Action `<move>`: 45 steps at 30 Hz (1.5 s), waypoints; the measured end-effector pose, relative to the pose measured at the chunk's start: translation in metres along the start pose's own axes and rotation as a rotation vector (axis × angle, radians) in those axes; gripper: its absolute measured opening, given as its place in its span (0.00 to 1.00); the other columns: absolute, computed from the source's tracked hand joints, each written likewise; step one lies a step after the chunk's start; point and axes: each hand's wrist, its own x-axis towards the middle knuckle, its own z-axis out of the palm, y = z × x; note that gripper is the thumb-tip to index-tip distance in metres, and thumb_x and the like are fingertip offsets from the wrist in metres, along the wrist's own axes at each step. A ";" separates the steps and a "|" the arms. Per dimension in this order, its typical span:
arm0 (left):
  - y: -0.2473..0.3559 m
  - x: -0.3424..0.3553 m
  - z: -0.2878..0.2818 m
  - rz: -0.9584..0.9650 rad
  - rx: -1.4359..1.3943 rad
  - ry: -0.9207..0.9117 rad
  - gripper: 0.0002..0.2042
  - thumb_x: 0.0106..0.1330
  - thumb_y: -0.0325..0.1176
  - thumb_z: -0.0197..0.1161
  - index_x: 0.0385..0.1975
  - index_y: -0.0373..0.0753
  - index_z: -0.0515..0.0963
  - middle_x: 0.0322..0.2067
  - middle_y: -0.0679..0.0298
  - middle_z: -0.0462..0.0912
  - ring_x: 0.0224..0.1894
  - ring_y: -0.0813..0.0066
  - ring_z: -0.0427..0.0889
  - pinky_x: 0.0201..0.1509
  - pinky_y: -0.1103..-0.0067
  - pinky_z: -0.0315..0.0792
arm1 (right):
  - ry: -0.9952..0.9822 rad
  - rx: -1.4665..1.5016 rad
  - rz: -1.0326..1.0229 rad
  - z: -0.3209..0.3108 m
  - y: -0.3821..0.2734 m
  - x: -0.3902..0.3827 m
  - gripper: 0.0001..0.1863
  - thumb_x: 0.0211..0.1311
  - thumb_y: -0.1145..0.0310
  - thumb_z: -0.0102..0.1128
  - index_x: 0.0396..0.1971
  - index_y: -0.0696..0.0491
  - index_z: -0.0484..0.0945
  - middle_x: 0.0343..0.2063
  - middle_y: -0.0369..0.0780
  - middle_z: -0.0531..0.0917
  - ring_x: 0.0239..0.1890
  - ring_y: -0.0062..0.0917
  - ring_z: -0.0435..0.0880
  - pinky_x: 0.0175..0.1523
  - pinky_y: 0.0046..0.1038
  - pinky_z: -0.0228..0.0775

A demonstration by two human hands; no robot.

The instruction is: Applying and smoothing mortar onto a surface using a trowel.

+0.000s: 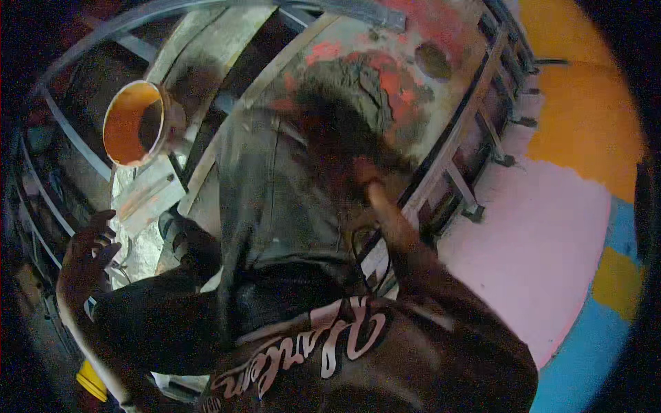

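Note:
At the left, my left hand [91, 248] is raised with its fingers spread and nothing visibly in it. Close to its fingertips is a flat pale rectangular plate [147, 196] with a small dark hole near one corner. Just beyond the plate stands a round open container or ring [132, 124], orange inside with a pale rim. My right forearm reaches forward over a pale surface [447, 103] with red and dark smears. There my right hand [344, 141] is dark and smeared by motion. Its fingers, and anything in them, cannot be made out.
Dark metal bars [482, 117] form a rack along the right, beside a wall painted pink [530, 248], orange and blue. Curved bars [62, 124] run along the left. My legs in dark trousers [282, 199] fill the middle. A yellow object [91, 380] shows at lower left.

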 end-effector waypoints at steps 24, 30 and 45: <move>0.003 -0.026 0.006 -0.114 0.062 0.104 0.30 0.59 0.26 0.71 0.64 0.45 0.73 0.43 0.56 0.84 0.45 0.62 0.82 0.52 0.69 0.76 | 0.211 0.760 0.151 0.067 0.091 0.047 0.12 0.73 0.63 0.58 0.37 0.55 0.84 0.29 0.38 0.81 0.29 0.22 0.76 0.35 0.36 0.67; 0.007 -0.018 0.002 0.010 -0.020 0.059 0.30 0.58 0.24 0.71 0.63 0.42 0.74 0.41 0.56 0.83 0.44 0.62 0.81 0.53 0.70 0.76 | 0.424 0.922 0.153 0.005 0.033 -0.015 0.12 0.68 0.63 0.67 0.29 0.55 0.80 0.25 0.34 0.77 0.29 0.21 0.76 0.36 0.34 0.67; 0.021 -0.006 -0.001 -0.080 0.002 -0.009 0.28 0.59 0.23 0.69 0.63 0.43 0.74 0.42 0.57 0.83 0.45 0.67 0.81 0.53 0.72 0.75 | 0.652 0.228 0.190 -0.053 0.013 -0.088 0.28 0.63 0.57 0.73 0.55 0.58 0.74 0.37 0.44 0.83 0.35 0.30 0.83 0.39 0.36 0.76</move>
